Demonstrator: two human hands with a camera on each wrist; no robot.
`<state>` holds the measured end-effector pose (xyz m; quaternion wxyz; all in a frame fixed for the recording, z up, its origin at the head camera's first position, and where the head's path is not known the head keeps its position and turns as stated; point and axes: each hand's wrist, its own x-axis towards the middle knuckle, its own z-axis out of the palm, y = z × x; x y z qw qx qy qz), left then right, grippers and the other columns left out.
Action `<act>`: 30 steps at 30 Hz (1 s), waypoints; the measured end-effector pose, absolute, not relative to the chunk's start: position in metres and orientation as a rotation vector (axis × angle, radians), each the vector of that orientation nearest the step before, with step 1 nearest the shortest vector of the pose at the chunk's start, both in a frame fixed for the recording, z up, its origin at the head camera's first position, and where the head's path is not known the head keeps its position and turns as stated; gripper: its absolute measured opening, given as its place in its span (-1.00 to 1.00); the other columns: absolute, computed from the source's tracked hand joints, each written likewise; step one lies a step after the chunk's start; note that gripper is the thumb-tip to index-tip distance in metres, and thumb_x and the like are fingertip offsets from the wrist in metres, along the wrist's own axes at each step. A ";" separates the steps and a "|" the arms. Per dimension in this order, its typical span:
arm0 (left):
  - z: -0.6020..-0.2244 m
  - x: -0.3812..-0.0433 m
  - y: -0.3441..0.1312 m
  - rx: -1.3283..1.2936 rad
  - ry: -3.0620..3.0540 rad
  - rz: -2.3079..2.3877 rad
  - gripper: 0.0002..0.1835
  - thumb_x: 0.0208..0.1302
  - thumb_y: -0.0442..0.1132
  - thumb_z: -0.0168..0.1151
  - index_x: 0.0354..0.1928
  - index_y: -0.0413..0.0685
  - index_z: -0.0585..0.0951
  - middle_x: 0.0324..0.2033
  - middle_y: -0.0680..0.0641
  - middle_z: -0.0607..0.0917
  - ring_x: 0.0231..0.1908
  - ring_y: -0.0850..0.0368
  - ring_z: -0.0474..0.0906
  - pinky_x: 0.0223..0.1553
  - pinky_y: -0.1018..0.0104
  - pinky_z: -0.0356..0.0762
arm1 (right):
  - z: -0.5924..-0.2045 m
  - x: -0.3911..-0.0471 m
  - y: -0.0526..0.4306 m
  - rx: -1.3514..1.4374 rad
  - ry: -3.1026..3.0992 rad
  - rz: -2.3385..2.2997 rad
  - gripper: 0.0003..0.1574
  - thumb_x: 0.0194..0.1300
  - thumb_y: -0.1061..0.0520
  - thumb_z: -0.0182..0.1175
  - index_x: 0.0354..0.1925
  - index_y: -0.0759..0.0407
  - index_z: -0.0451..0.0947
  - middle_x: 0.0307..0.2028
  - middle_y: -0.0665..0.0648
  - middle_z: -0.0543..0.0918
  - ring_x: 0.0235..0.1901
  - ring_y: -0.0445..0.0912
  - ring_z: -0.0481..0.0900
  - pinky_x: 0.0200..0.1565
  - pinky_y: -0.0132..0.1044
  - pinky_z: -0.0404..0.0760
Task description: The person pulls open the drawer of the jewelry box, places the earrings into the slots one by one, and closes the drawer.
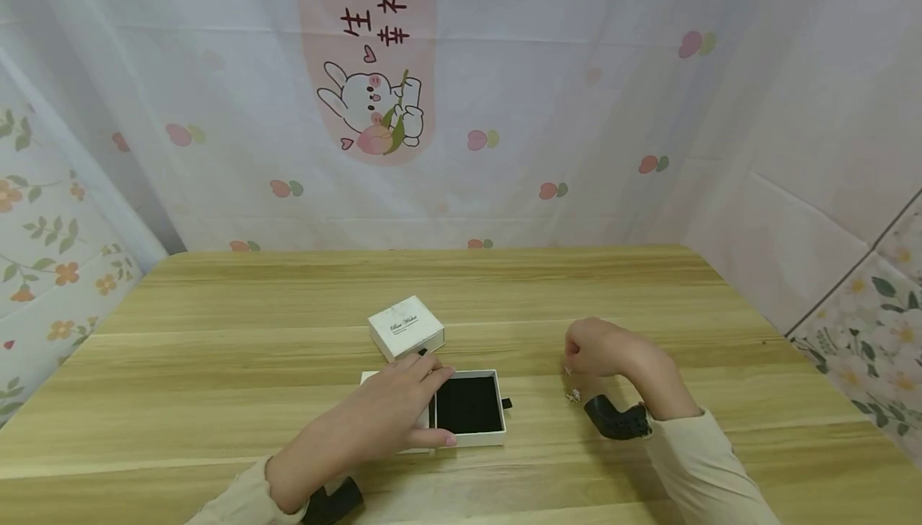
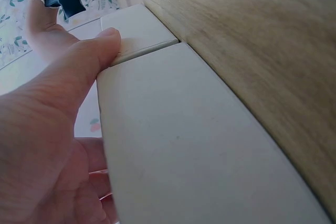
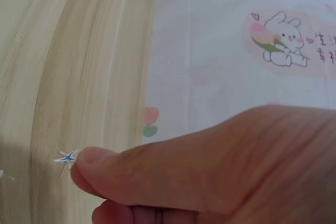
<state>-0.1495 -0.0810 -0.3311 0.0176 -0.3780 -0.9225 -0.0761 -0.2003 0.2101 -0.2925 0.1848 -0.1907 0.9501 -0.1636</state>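
My left hand (image 1: 389,405) holds a white sliding jewelry box, its thumb along the near side and its fingers over the far side. The box's drawer (image 1: 479,439) is pulled out to the right, showing a black lining and a small black pull tab (image 1: 507,403). In the left wrist view the thumb lies where the drawer meets the white outer sleeve (image 2: 194,129). Over the table to the right, my right hand (image 1: 601,346) pinches a small silvery star-shaped earring (image 3: 66,158) with a blue centre between thumb and forefinger. Another small silvery piece (image 1: 573,395) lies on the wood just below that hand.
A second white box (image 1: 406,326) with dark lettering sits behind the held one, close to the left fingers. The wooden table (image 1: 288,293) ends at a printed curtain (image 1: 519,109). Each wrist wears a black camera mount (image 1: 615,419).
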 end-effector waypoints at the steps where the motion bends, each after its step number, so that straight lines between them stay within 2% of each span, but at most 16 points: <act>1: -0.331 -0.150 -0.081 -1.172 -2.869 -0.237 -0.21 0.13 0.30 0.12 0.22 -0.16 0.41 0.08 -0.04 0.48 0.07 0.09 0.39 0.20 0.17 0.36 | -0.292 -0.200 0.209 -0.549 2.681 -0.468 -0.42 0.18 0.36 0.02 -0.81 -0.01 0.05 -0.79 -0.10 0.00 -0.72 -0.22 -0.10 -0.63 -0.44 -0.01; 7: -0.332 -0.150 -0.081 -1.173 -2.877 -0.244 -0.21 0.14 0.30 0.11 0.23 -0.16 0.40 0.09 -0.05 0.48 0.09 0.09 0.38 0.21 0.16 0.35 | -0.288 -0.197 0.203 -0.639 2.710 -0.494 -0.64 0.16 0.37 0.01 -0.68 0.08 0.23 -0.68 -0.06 0.18 -0.65 -0.20 0.07 -0.55 -0.40 0.15; 15: -0.333 -0.151 -0.081 -1.182 -2.877 -0.255 -0.22 0.15 0.29 0.11 0.24 -0.16 0.40 0.09 -0.05 0.47 0.10 0.08 0.37 0.22 0.14 0.33 | -0.282 -0.191 0.191 -0.747 2.771 -0.484 -0.80 0.21 0.33 0.05 -0.53 0.19 0.46 -0.58 -0.02 0.41 -0.57 -0.21 0.26 -0.48 -0.40 0.29; 30: -0.333 -0.151 -0.082 -1.177 -2.870 -0.237 -0.22 0.14 0.30 0.11 0.23 -0.15 0.41 0.09 -0.04 0.48 0.08 0.10 0.38 0.20 0.16 0.35 | -0.281 -0.184 0.173 -0.881 2.875 -0.491 -0.84 0.24 0.26 0.16 -0.48 0.17 0.48 -0.50 -0.03 0.46 -0.50 -0.23 0.32 -0.45 -0.42 0.36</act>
